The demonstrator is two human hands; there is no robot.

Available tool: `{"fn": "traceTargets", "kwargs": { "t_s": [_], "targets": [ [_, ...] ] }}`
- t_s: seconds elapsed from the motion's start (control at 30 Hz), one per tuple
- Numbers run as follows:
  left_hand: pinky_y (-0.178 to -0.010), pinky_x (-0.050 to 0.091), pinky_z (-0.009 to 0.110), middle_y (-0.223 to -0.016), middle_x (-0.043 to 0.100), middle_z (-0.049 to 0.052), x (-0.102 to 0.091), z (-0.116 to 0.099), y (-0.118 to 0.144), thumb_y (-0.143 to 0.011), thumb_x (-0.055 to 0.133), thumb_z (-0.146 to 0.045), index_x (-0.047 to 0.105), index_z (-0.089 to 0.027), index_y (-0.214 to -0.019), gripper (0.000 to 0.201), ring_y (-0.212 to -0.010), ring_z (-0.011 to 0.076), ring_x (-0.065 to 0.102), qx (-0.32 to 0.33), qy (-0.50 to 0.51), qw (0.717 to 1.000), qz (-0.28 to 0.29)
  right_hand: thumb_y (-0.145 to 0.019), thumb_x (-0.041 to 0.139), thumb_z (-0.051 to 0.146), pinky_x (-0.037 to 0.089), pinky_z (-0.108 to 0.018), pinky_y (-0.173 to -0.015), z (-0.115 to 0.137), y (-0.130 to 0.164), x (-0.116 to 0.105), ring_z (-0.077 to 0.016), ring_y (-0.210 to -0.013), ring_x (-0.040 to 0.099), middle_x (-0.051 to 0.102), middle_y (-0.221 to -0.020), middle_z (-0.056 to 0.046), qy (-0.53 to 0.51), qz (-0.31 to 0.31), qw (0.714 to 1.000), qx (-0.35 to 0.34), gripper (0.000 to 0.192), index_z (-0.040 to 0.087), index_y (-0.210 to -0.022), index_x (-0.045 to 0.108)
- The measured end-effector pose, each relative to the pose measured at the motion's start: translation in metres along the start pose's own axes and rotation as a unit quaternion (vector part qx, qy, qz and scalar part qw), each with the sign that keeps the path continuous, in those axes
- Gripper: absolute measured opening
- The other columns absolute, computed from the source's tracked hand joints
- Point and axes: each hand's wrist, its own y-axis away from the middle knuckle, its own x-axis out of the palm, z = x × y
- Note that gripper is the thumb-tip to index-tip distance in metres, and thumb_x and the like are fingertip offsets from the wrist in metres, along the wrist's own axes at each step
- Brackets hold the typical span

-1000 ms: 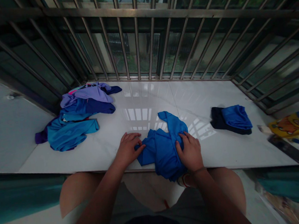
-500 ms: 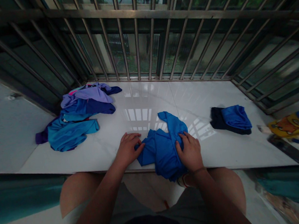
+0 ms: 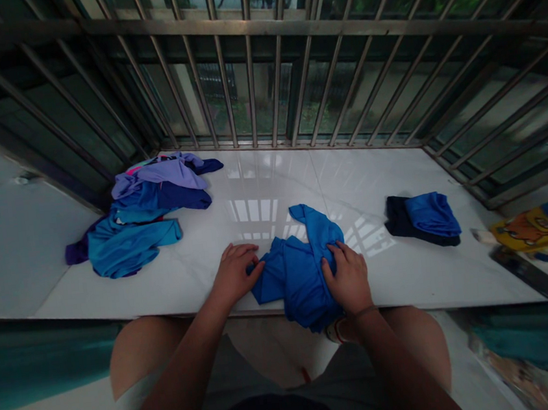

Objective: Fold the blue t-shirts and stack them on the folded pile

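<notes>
A crumpled blue garment (image 3: 306, 276) lies at the front edge of the white ledge, its lower part hanging over. One narrow, sleeve-like part points away from me at the top. My left hand (image 3: 236, 274) rests on the ledge at the garment's left side, fingers loosely bent and apart, the thumb touching the cloth. On the garment's right side lies my right hand (image 3: 349, 277), palm down with fingers spread over the fabric. Whether either hand pinches any cloth underneath is hidden.
A loose heap of purple, blue and teal clothes (image 3: 131, 223) is at the left. To the right sits a folded blue and dark stack (image 3: 425, 218). Further right is a yellow and blue item (image 3: 535, 228). Metal bars (image 3: 252, 90) close off the window behind the ledge (image 3: 270, 173).
</notes>
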Motion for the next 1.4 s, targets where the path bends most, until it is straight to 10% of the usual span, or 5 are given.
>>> {"fn": "traceTargets", "kwargs": {
  "t_s": [1.4],
  "targets": [
    [-0.133, 0.041, 0.068, -0.134, 0.084, 0.006, 0.0034, 0.0025, -0.0032, -0.102, 0.070, -0.032, 0.073, -0.028, -0.088, 0.015, -0.127, 0.0318, 0.076, -0.018, 0.019, 0.999, -0.017, -0.112, 0.052, 0.046, 0.039, -0.062, -0.126, -0.0007, -0.0002, 0.0008, -0.0389, -0.140, 0.063, 0.068, -0.156, -0.020, 0.006, -0.006, 1.000, -0.002, 0.046, 0.019, -0.143, 0.073]
  ]
}}
